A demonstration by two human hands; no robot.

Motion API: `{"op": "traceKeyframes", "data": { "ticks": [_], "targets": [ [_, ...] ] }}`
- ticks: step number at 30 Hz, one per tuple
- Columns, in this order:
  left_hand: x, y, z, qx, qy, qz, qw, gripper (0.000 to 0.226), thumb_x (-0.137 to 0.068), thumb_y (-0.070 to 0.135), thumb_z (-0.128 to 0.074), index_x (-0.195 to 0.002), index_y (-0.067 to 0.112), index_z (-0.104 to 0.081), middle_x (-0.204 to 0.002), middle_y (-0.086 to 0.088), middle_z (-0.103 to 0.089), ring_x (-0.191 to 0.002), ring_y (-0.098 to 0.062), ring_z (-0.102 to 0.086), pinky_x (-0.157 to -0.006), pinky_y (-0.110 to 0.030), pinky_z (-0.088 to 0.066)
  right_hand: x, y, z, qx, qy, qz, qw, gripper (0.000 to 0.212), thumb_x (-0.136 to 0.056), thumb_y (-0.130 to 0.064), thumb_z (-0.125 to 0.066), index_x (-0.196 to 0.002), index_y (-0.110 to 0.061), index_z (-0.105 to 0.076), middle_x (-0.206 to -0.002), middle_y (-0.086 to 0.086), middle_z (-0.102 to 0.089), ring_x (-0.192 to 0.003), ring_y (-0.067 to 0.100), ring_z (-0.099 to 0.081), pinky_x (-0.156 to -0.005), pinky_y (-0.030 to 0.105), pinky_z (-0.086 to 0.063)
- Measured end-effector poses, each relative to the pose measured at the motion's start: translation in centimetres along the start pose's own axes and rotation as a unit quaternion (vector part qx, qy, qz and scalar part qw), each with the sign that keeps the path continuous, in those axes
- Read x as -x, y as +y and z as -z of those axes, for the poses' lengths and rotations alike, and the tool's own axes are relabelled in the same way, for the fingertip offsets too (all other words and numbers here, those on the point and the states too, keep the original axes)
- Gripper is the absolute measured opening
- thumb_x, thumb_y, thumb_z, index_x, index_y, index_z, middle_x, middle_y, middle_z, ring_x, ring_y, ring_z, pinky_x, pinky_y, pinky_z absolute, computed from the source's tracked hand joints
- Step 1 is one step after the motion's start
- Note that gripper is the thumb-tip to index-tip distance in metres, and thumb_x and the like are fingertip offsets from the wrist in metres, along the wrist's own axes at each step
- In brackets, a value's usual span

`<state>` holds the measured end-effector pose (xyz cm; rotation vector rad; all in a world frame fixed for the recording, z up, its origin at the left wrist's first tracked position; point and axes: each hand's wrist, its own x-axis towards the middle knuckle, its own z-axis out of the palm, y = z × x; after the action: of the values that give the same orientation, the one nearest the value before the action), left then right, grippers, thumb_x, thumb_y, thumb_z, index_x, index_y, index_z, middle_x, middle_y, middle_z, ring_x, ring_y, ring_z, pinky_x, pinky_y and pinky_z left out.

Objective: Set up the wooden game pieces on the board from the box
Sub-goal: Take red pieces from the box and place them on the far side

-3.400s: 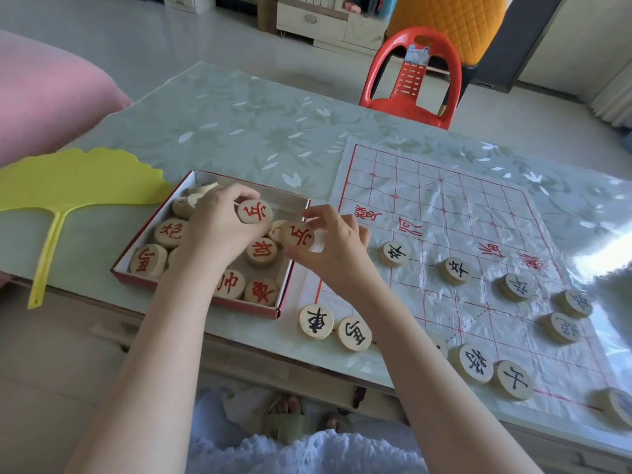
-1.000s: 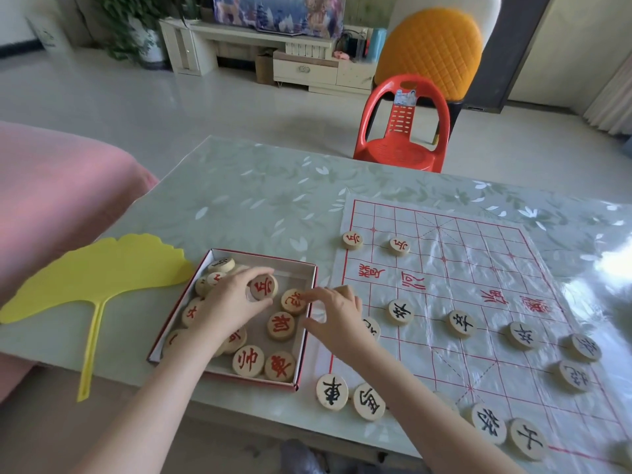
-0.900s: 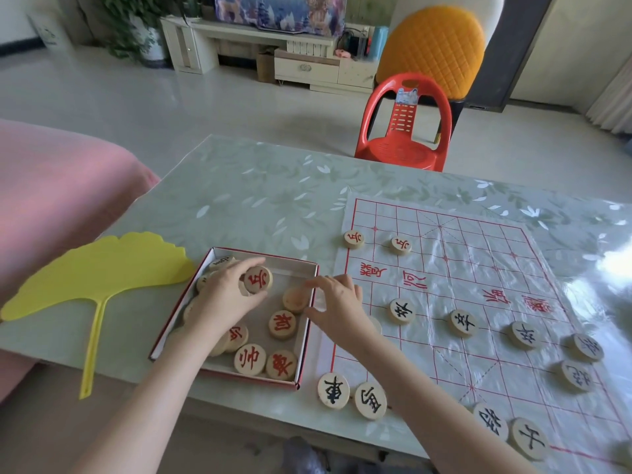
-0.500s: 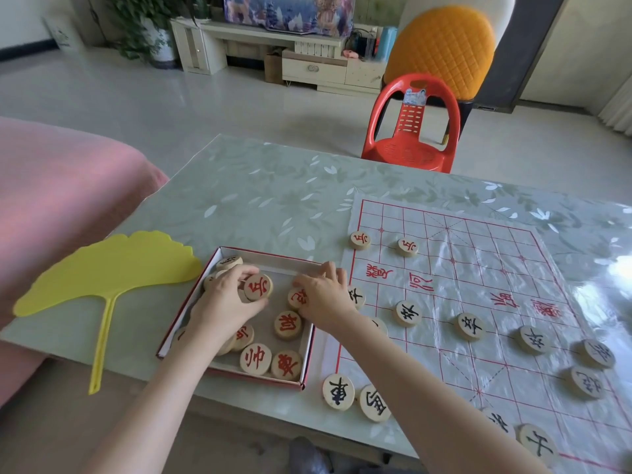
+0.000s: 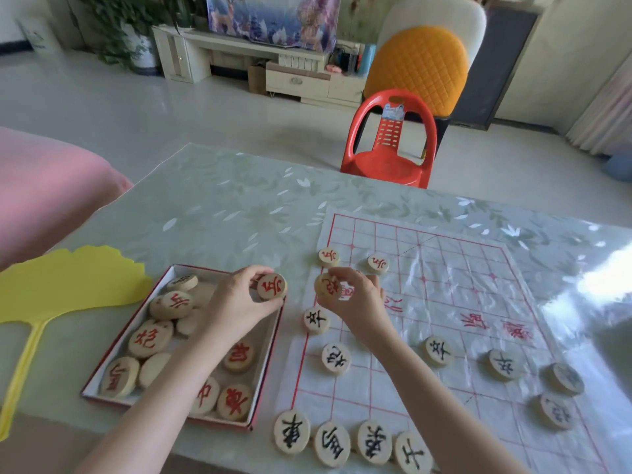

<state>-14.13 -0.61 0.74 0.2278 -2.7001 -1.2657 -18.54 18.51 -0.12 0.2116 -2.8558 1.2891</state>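
A red-rimmed box [image 5: 266,367] on the table holds several round wooden pieces with red characters. My left hand [image 5: 236,306] pinches one red-marked piece [image 5: 271,286] above the box's far right corner. Over the left edge of the plastic board sheet [image 5: 444,302], my right hand [image 5: 355,302] pinches another red-marked piece [image 5: 327,285]. Two red pieces [image 5: 329,257] [image 5: 378,264] lie on the board's far left. Several black-marked pieces [image 5: 316,319] stand on the near half, with a row [image 5: 291,436] along the front edge.
A yellow leaf-shaped fan [image 5: 61,285] lies left of the box. A red plastic chair [image 5: 390,142] stands beyond the table's far edge, with an orange padded chair [image 5: 417,63] behind it. A pink cushion [image 5: 44,186] borders the table's left side.
My right hand has lifted a red piece out of the box and carried it right, over the board's left edge. My left hand raised its piece toward the box's far right corner.
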Motion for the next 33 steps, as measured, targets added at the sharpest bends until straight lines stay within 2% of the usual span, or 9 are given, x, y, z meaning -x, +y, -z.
{"op": "traceKeyframes", "data": {
  "ticks": [4,7,10,15,20,22,24,28,33],
  "targets": [
    [-1.8,2.7,-3.1,0.007,-0.012,-0.019,1.0,0.042,-0.068,0.021,-0.079,-0.107,0.021,-0.062,-0.097,0.009,-0.061,-0.086,-0.005,-0.054,-0.065,0.002,-0.035,-2.4,2.8,2.5,0.013,0.029,-0.02,0.999,0.048,-0.075,-0.033,-0.073,-0.12,-0.027,-0.057,-0.114,-0.007,-0.062,-0.117,0.02,-0.037,-0.1,0.036,-0.03],
    [-2.8,4.2,-5.2,0.008,-0.018,-0.031,0.999,0.043,-0.067,0.023,-0.079,-0.107,0.02,-0.063,-0.099,0.007,-0.062,-0.087,-0.006,-0.055,-0.07,-0.01,-0.038,-6.0,4.0,3.2,0.049,0.042,-0.019,0.998,0.05,-0.078,-0.035,-0.07,-0.125,-0.027,-0.055,-0.119,-0.003,-0.061,-0.116,0.022,-0.036,-0.093,0.033,-0.026],
    [-3.7,5.2,-6.8,-0.002,-0.028,-0.032,0.999,0.044,-0.068,0.027,-0.078,-0.109,0.024,-0.061,-0.099,0.009,-0.062,-0.09,-0.007,-0.056,-0.076,-0.018,-0.039,-10.0,5.2,3.0,0.082,0.052,-0.02,0.995,0.051,-0.079,-0.035,-0.069,-0.126,-0.024,-0.054,-0.121,-0.001,-0.06,-0.116,0.024,-0.036,-0.094,0.035,-0.025],
    [-4.8,5.5,-8.4,-0.001,-0.032,-0.023,0.999,0.045,-0.067,0.03,-0.078,-0.109,0.028,-0.061,-0.1,0.01,-0.064,-0.092,-0.007,-0.058,-0.076,-0.017,-0.041,-14.4,6.1,2.1,0.148,0.029,-0.006,0.989,0.05,-0.079,-0.034,-0.069,-0.125,-0.022,-0.055,-0.121,0.003,-0.059,-0.118,0.026,-0.034,-0.095,0.037,-0.025],
    [-5.1,5.0,-8.8,-0.011,-0.04,-0.019,0.999,0.045,-0.067,0.031,-0.078,-0.108,0.029,-0.061,-0.098,0.012,-0.063,-0.091,-0.005,-0.058,-0.068,-0.007,-0.038,-15.3,6.9,0.7,0.214,-0.044,0.009,0.976,0.05,-0.082,-0.038,-0.064,-0.127,-0.021,-0.052,-0.124,0.004,-0.056,-0.12,0.027,-0.032,-0.096,0.037,-0.025],
    [-5.2,5.0,-8.9,-0.018,-0.047,-0.02,0.999,0.044,-0.068,0.031,-0.078,-0.108,0.029,-0.061,-0.097,0.013,-0.062,-0.091,-0.005,-0.058,-0.067,-0.006,-0.037,-14.9,7.1,1.0,0.19,-0.037,0.003,0.981,0.059,-0.083,-0.04,-0.062,-0.136,-0.022,-0.043,-0.134,0.003,-0.049,-0.126,0.026,-0.03,-0.102,0.037,-0.023],
    [-5.2,5.2,-9.2,-0.025,-0.054,-0.023,0.998,0.044,-0.068,0.032,-0.078,-0.109,0.029,-0.06,-0.097,0.013,-0.062,-0.091,-0.005,-0.058,-0.069,-0.011,-0.04,-13.9,7.3,2.3,0.141,0.01,-0.004,0.99,0.059,-0.085,-0.037,-0.061,-0.139,-0.023,-0.041,-0.138,0.0,-0.046,-0.129,0.025,-0.03,-0.103,0.037,-0.022],
    [-5.6,7.3,-11.3,-0.027,-0.069,-0.055,0.996,0.044,-0.068,0.035,-0.077,-0.107,0.026,-0.061,-0.099,0.012,-0.065,-0.094,-0.008,-0.06,-0.083,-0.025,-0.048,-10.6,9.7,7.5,0.042,0.089,-0.03,0.995,0.037,-0.086,-0.024,-0.06,-0.123,-0.023,-0.057,-0.129,0.0,-0.057,-0.125,0.025,-0.036,-0.107,0.04,-0.028],
    [-7.8,11.7,-16.9,-0.073,-0.1,-0.126,0.984,0.041,-0.07,0.039,-0.075,-0.102,0.016,-0.063,-0.102,0.002,-0.064,-0.096,-0.016,-0.057,-0.078,-0.028,-0.046,-5.8,14.1,12.8,-0.015,0.131,-0.076,0.988,0.027,-0.085,-0.021,-0.059,-0.11,-0.032,-0.063,-0.118,-0.002,-0.064,-0.123,0.025,-0.046,-0.103,0.042,-0.038]
  ]
}}
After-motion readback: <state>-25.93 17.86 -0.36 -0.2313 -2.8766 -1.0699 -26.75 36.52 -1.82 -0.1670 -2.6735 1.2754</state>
